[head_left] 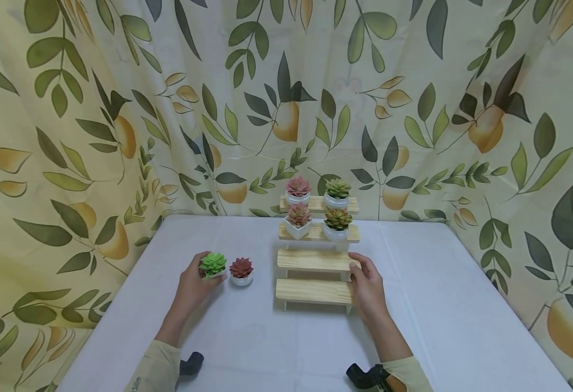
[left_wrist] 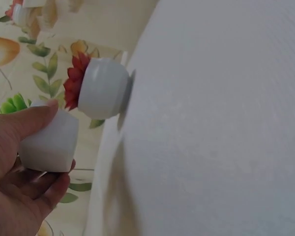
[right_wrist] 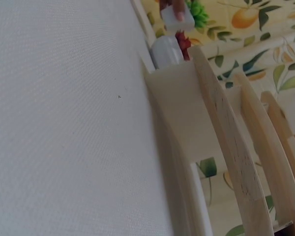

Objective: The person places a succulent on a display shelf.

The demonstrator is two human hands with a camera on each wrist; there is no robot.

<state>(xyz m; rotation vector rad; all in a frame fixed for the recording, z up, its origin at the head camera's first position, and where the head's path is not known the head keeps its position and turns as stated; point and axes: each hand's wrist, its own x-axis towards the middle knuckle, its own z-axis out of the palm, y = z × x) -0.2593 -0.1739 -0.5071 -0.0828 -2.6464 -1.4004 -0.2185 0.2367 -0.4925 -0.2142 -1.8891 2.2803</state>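
My left hand (head_left: 197, 283) grips a white pot (left_wrist: 51, 140) that bears a bright green artificial succulent (head_left: 213, 263). In the left wrist view that pot is held clear of the cloth, thumb on one side and fingers on the other. Just right of it, a dark red succulent (head_left: 241, 267) stands upright in a round white pot (left_wrist: 104, 88). A stepped wooden plant stand (head_left: 313, 291) is in the middle, its right end held by my right hand (head_left: 367, 286) around the lower steps. The right wrist view shows the stand's lower boards (right_wrist: 231, 147) from the side.
On the upper two steps sit two pink succulents (head_left: 298, 186) and two greenish ones (head_left: 337, 188), all in white pots. A white cloth (head_left: 247, 337) covers the table. Behind it hangs a leaf-and-fruit patterned curtain (head_left: 316, 71). Black wrist camera mounts (head_left: 365, 375) are near the front.
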